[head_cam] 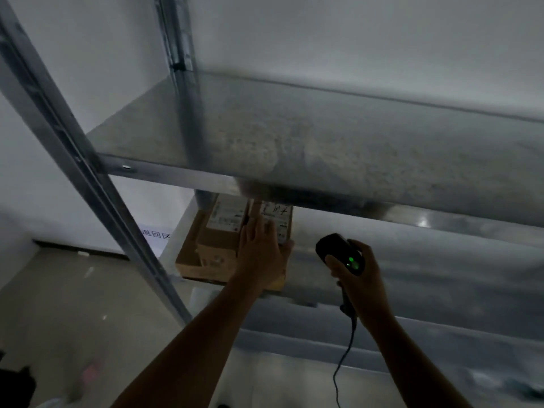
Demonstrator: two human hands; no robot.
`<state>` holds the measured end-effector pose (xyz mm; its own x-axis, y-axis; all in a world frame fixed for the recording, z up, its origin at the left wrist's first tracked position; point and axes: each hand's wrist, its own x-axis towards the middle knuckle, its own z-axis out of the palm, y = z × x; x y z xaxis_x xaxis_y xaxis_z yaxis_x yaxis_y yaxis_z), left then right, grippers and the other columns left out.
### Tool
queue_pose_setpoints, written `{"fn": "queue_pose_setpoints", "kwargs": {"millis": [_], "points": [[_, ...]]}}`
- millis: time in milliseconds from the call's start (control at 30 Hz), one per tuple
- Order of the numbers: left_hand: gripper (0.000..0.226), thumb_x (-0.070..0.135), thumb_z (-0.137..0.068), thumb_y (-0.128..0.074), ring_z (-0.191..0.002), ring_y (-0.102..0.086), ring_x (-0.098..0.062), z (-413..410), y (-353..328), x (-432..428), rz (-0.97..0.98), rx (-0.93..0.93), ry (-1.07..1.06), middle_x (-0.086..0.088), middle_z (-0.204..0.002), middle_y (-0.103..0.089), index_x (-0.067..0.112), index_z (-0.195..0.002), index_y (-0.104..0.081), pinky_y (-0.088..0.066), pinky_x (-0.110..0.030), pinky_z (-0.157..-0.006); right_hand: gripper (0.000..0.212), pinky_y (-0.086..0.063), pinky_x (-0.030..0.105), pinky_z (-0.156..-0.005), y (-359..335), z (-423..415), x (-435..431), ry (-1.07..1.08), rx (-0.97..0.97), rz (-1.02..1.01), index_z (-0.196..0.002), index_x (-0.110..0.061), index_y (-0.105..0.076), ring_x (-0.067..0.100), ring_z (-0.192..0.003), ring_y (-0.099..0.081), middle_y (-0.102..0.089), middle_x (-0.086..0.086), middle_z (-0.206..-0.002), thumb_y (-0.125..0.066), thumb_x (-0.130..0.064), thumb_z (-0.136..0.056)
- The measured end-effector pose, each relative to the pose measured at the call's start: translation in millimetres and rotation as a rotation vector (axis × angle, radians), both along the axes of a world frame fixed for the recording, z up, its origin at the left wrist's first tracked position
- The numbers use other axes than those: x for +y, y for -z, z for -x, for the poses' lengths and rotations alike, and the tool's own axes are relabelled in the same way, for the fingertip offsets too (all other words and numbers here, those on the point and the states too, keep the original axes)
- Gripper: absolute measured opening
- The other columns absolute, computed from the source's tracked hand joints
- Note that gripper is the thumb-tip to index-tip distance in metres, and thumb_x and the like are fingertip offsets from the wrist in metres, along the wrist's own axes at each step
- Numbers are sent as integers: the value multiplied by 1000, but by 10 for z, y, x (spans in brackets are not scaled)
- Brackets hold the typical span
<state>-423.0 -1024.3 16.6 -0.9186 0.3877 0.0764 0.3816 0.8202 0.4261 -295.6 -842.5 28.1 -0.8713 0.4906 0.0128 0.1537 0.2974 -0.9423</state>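
Two brown cardboard boxes are stacked on a lower metal shelf. The upper box carries white labels and lies on a wider box. My left hand rests flat on the upper box, fingers straight and pointing away, thumb at the box's right edge. My right hand grips a black corded barcode scanner just right of the boxes. A green light glows on the scanner's back, and its head points toward the shelf.
A galvanised shelf board spans the view above the boxes. A slanted steel upright runs down the left. The scanner's cable hangs down. A white sign with printed characters sits behind. Beige floor lies at lower left.
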Motion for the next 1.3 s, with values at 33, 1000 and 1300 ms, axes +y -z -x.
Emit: {"fn": "queue_pose_setpoints", "kwargs": {"millis": [33,1000,1300], "points": [[81,66,-100,-23,-158,-8,-37,-1,32,19,34,25,-3,-20,-171,-13,13,-161,-27,-7,-51,-127,77,-61,52,-90,10,-10,-2,9,-2,-2,-136,-29,-48,28,-108,-69,-64,3,-125,-74,-58,-70],[68,38,-88,-81,-127,-60,-9,32,223,16,-770,-503,-291,13,-134,-63,31,-147,-48,-52,-27,-99,45,-62,40,-85,592,573,237,-119,-106,315,-122,-27,-53,18,-100,-68,-64,0,-113,-80,-27,-86],[79,41,-72,-92,-122,-66,-9,-305,203,90,-971,-601,-265,8,-130,-71,28,-140,-53,-57,-32,-98,49,-63,41,-85,527,335,315,-130,-39,291,-125,-25,-54,20,-99,-70,-65,1,-114,-81,-30,-85]]}}
